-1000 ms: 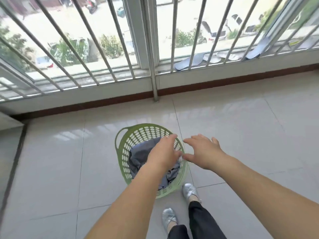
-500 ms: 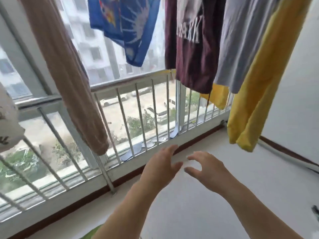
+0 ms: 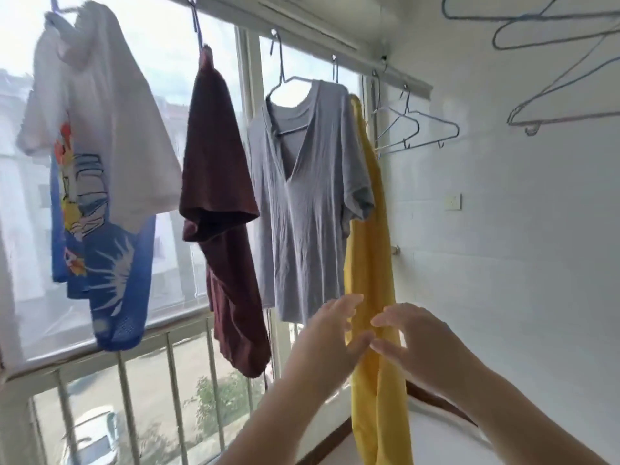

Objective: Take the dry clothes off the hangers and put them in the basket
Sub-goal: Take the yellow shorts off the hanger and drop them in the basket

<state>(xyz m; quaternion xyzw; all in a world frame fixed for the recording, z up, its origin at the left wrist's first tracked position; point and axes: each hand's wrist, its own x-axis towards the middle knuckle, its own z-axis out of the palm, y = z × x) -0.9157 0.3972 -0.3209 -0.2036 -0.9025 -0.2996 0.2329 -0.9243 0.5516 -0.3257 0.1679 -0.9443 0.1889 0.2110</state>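
step: reaching for yellow garment [image 3: 370, 250], last on rail, so nearest | left hand [image 3: 330, 333] and right hand [image 3: 411, 333] open, fingers relaxed, raised either side, nothing gripped yet

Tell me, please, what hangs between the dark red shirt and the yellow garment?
In the head view, the grey shirt hangs on its hanger between the dark red shirt and the yellow garment.

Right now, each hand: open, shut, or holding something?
Left hand: open, fingers spread beside the yellow garment, gripping nothing.
Right hand: open, holding nothing.
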